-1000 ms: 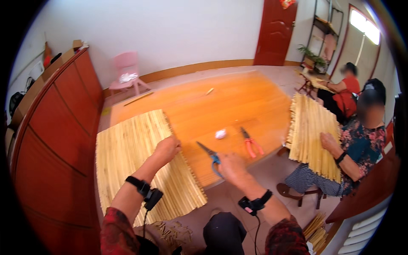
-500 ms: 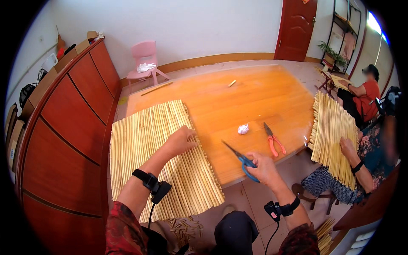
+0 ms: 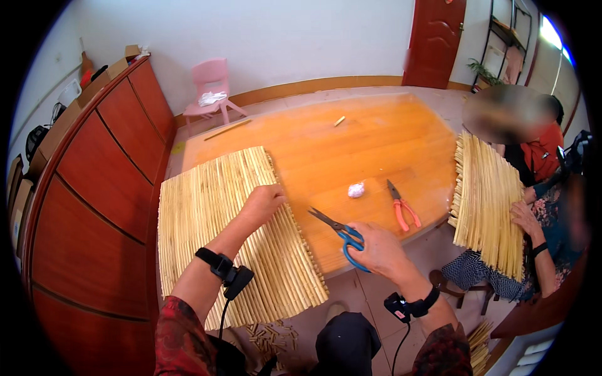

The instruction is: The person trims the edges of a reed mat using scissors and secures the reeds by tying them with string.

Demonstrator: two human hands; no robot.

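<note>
A mat of pale reed sticks (image 3: 207, 207) set side by side lies on the left part of the wooden table and overhangs its near edge. My left hand (image 3: 262, 205) rests over the mat near its right edge, fingers curled together; whatever they pinch is hidden. In my right hand (image 3: 379, 249) is a pair of scissors (image 3: 335, 227) with blue handles. Their dark blades point left toward the mat's right edge, slightly parted and apart from it. Beyond my right hand, orange-handled pliers (image 3: 401, 210) and a small ball of pinkish-white string (image 3: 356, 190) lie on the table.
A short stick piece (image 3: 339, 121) and a longer stick (image 3: 227, 130) lie toward the table's (image 3: 370, 144) far side. Red cabinets (image 3: 106, 163) line the left; a pink chair (image 3: 211, 78) stands behind. At right, a co-worker handles another reed mat (image 3: 486, 200). Cut pieces (image 3: 273, 338) litter the floor.
My right hand has shifted left with the scissors, and their blades now stand apart. My left hand stays almost in place over the mat. The co-worker's hand has moved slightly.
</note>
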